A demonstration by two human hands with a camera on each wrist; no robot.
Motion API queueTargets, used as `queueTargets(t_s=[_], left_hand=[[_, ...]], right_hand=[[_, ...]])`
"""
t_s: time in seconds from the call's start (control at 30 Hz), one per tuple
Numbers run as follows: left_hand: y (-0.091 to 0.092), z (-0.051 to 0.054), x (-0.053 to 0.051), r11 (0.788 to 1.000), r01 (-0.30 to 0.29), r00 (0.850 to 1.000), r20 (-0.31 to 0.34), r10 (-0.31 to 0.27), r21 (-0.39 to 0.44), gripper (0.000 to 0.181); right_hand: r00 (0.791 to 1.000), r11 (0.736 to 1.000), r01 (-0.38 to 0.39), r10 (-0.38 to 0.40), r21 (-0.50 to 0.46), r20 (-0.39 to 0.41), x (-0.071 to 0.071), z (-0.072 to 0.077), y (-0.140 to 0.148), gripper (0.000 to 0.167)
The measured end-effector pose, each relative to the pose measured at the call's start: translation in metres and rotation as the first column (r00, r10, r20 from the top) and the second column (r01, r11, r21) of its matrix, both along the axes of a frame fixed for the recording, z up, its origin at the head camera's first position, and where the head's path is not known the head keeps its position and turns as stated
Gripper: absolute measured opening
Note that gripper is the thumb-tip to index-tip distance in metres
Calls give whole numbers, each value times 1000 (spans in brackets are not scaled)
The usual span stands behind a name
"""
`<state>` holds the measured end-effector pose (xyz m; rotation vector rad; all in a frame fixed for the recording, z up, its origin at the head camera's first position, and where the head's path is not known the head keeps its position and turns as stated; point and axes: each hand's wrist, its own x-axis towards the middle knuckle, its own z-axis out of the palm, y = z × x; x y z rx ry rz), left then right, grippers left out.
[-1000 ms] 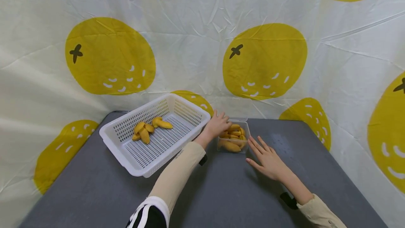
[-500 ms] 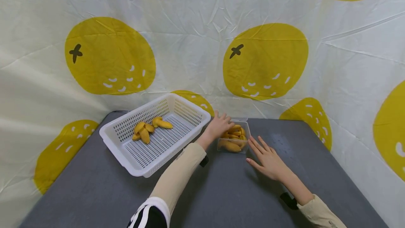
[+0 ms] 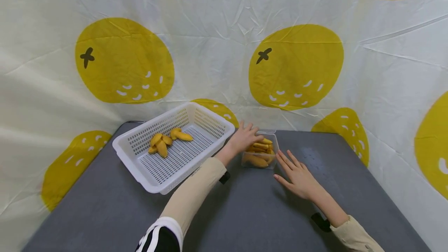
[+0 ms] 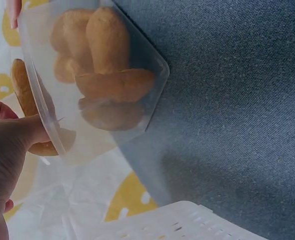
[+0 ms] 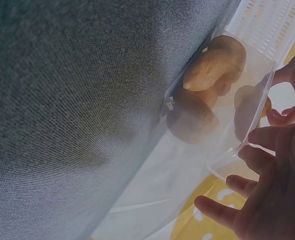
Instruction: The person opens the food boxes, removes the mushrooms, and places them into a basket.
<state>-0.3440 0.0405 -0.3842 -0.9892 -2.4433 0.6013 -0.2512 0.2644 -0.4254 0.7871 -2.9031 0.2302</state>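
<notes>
A clear plastic box (image 3: 259, 161) holds several small yellow banana-like pieces (image 4: 107, 42). At its left back side is my left hand (image 3: 242, 138), its thumb over the rim in the left wrist view; thumb and fingers of this left hand (image 4: 7, 155) grip one banana-like piece (image 4: 25, 90) at the box opening. My right hand (image 3: 299, 180) has its fingers spread, the fingertips at the box's right side. In the right wrist view, fingers of the right hand (image 5: 272, 185) are at the rim of the box (image 5: 252, 120), with nothing held.
A white perforated basket (image 3: 154, 188) stands left of the box, close to my left forearm, with several yellow banana-like pieces (image 3: 161, 147) inside. The dark grey table (image 3: 241, 213) ends at a pale curtain (image 3: 210, 49) printed with large yellow fruit.
My left hand has shifted slightly right over the box, its fingers further across the opening. The right hand stays beside the box. The head view has tilted and turned very slightly.
</notes>
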Motion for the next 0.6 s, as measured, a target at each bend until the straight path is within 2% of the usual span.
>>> queueTargets(t_s=[0.17, 0.3, 0.43, 0.6], left_hand=[[-4, 3, 2, 1000, -1, 1000, -24, 1, -11, 38], [-8, 9, 4, 1000, 5, 999, -39, -4, 14, 41], [-12, 21, 8, 998, 37, 997, -77, -33, 52, 35], [-18, 41, 16, 994, 86, 990, -118, -77, 70, 30]], right_hand=[[1000, 1000, -4, 4, 1, -6, -1, -1, -1, 70], [1000, 1000, -13, 13, -2, -6, 0, 0, -2, 70], [1000, 1000, -17, 17, -1, 1, 0, 1, 0, 70], [1000, 1000, -13, 13, -4, 9, 0, 1, 1, 70]])
